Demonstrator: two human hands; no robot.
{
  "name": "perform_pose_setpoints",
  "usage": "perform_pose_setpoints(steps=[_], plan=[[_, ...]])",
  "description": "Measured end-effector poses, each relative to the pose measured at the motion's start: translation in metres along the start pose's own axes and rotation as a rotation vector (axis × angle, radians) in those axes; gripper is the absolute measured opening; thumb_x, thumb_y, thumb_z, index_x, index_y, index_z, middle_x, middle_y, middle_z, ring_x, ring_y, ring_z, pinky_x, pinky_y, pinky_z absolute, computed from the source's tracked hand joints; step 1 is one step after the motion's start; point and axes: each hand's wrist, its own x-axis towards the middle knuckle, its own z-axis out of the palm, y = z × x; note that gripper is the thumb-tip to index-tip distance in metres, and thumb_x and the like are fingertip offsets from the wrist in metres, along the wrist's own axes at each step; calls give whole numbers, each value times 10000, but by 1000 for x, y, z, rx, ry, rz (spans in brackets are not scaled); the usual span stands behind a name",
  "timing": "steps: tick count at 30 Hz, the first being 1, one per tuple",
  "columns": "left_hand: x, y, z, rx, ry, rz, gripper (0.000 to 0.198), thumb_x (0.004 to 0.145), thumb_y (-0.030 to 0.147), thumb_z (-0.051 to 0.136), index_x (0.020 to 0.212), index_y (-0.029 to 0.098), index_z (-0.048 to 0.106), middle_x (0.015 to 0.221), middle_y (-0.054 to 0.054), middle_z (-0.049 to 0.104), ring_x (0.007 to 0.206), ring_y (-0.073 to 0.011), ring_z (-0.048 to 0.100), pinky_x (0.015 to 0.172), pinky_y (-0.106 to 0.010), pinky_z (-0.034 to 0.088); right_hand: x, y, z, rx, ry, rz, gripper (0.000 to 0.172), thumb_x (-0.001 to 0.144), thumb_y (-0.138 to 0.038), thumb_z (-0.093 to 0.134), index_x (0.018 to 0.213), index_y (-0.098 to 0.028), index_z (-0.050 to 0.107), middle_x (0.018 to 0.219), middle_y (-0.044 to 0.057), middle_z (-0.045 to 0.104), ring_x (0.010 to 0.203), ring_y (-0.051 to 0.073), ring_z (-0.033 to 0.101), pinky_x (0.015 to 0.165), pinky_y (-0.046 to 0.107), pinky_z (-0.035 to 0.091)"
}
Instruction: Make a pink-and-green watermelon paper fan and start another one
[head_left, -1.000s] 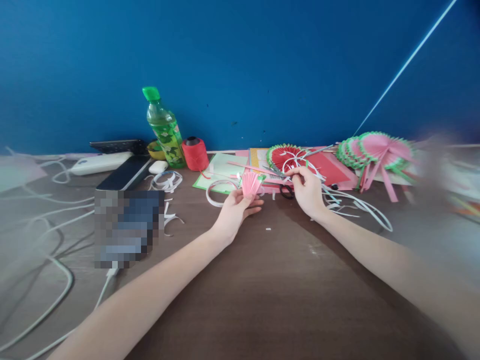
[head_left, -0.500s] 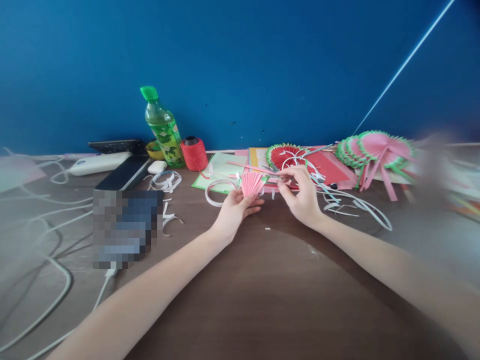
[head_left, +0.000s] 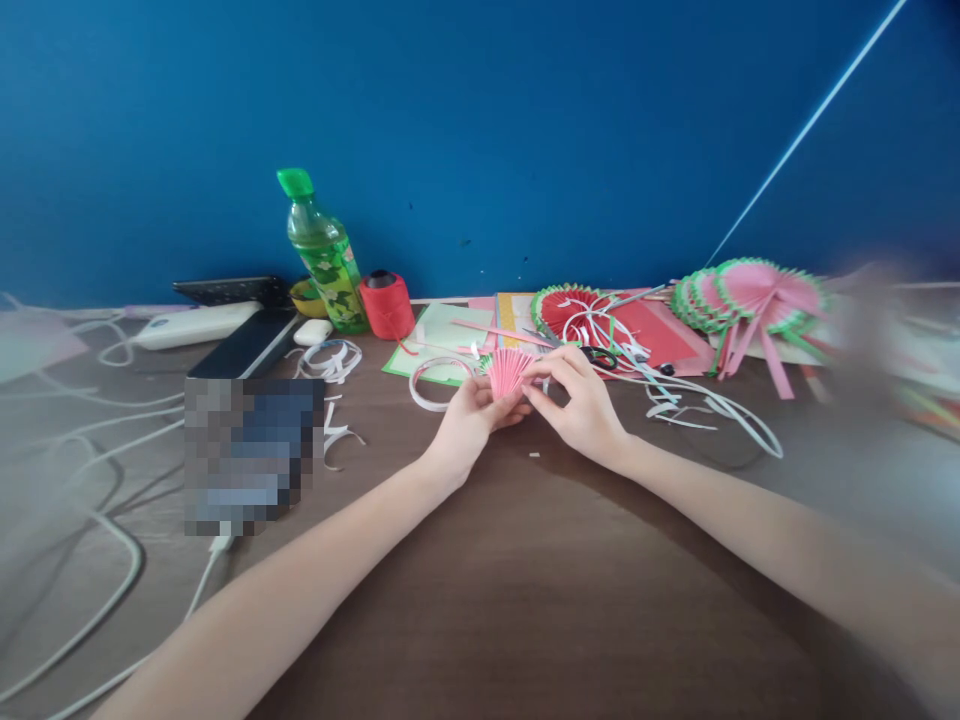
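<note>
A small pink pleated paper fan (head_left: 508, 373) with a green and white edge is held above the brown table. My left hand (head_left: 466, 425) grips it from below and the left, its thumb across the folds. On the fan's right edge, the fingertips of my right hand (head_left: 576, 400) are pinched together. Just behind my right hand lie scissors (head_left: 600, 357) with black handles, partly hidden. A ring of tape or ribbon (head_left: 431, 405) rests on the table left of the fan. Behind the fan are a pale green sheet (head_left: 442, 335) and a pink paper strip (head_left: 480, 327).
Several finished pink and green fans (head_left: 772, 290) lie at the back right, near a red pleated fan (head_left: 559, 310) and tangled white strips (head_left: 724, 405). A green bottle (head_left: 322, 260), a red thread spool (head_left: 386, 305) and a blurred-out phone (head_left: 259, 455) with cable stand or lie leftward.
My right hand has moved left and down to the fan's right edge, uncovering the scissors' handles. The fan has turned slightly in my left hand, with its folds spread more upright.
</note>
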Motion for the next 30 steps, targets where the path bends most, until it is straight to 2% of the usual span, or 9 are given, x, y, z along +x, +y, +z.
perform_pose_setpoints(steps=[8,12,15,17,20,22,24,27,30], plan=[[2,-4,-2,31,11,18,239,727,111,653,891,131,480,798,-39,647,704,-112,632,743,-281,512,-2,2,0,19,-48,-2,130,767,-153,583,882,-208,555,828,35,523,792,179,522,716,341,463],[4,-8,-5,176,54,134,308,751,141,607,1035,159,489,937,-56,642,797,-143,625,720,-294,516,-5,2,-1,-149,25,-43,144,767,-183,583,904,-220,564,839,44,494,850,207,506,760,379,435],[4,-8,-9,444,72,333,363,758,149,579,1115,182,519,1054,-73,633,941,-188,597,846,-355,475,-8,1,-1,-276,90,-69,328,749,-278,631,1057,-237,527,973,76,495,954,247,487,833,435,402],[2,-6,-11,614,78,438,378,768,147,557,1142,195,541,1139,-72,611,1015,-202,568,924,-373,423,-9,0,-1,-295,44,-101,498,742,-321,641,1196,-259,447,1123,97,488,1066,279,459,896,472,367],[-1,-2,-10,747,53,464,413,777,149,537,1185,211,536,1196,-61,591,1006,-198,573,927,-366,412,-9,2,0,-277,-69,-129,605,761,-292,609,1308,-294,350,1294,83,446,1223,302,363,981,504,305],[-3,-1,-9,764,27,473,420,770,153,547,1185,215,538,1180,-55,601,988,-190,580,922,-350,414,-8,3,1,-257,-115,-122,585,774,-235,575,1311,-309,357,1326,57,448,1271,299,319,1013,515,274],[-3,0,-8,759,15,483,417,763,157,558,1176,217,538,1105,-49,630,953,-179,590,909,-336,420,-8,4,0,-231,-135,-111,521,778,-212,560,1270,-305,413,1288,47,495,1274,292,330,1020,518,270],[-3,-2,-9,726,-11,475,397,767,163,561,1159,214,519,966,-35,643,857,-158,601,844,-317,450,-7,4,-1,-201,-110,-92,385,775,-247,574,1151,-272,496,1220,65,537,1259,291,359,1007,514,296],[-2,-2,-11,669,-62,478,332,770,176,573,1093,205,500,897,-28,627,824,-147,601,807,-301,463,-6,4,-3,-179,-93,-92,306,764,-253,576,1061,-243,503,1247,86,512,1274,301,344,1005,533,293]])
